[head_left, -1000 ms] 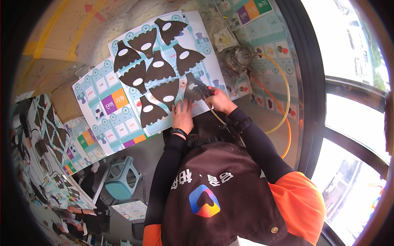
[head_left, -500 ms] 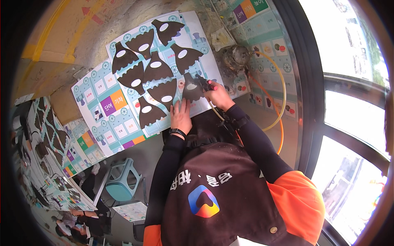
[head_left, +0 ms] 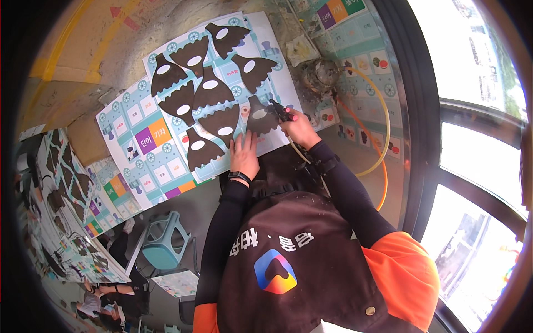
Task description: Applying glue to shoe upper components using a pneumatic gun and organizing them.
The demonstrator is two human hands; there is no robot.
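My right hand point(head_left: 300, 129) is closed around a black spray gun point(head_left: 282, 111) with pink ends, and a pale hose trails from it. The gun's front sits just beside a dark, bottle-shaped piece point(head_left: 258, 101) with a wavy lower edge and a whitish oval; its surface looks greyer than the others. My left hand point(head_left: 244, 156) lies flat with spread fingers, fingertips at that piece's lower left edge. Several similar dark brown pieces point(head_left: 214, 93) with white ovals lie spread over the printed sheets point(head_left: 282, 77). Whether spray is coming out I cannot tell.
A crusted metal pot-like thing point(head_left: 320, 77) stands at the sheets' right edge, with yellow point(head_left: 383, 130) and orange point(head_left: 383, 180) hoses near it. A blue stool point(head_left: 161, 244) is at lower left. Another table point(head_left: 61, 194) bears more dark pieces, with a person point(head_left: 119, 294) below it. Windows line the right.
My right hand and the spray gun have shifted slightly right. My left hand stays put. The upper right dark pieces sit slightly differently, their edges raised or moved a little.
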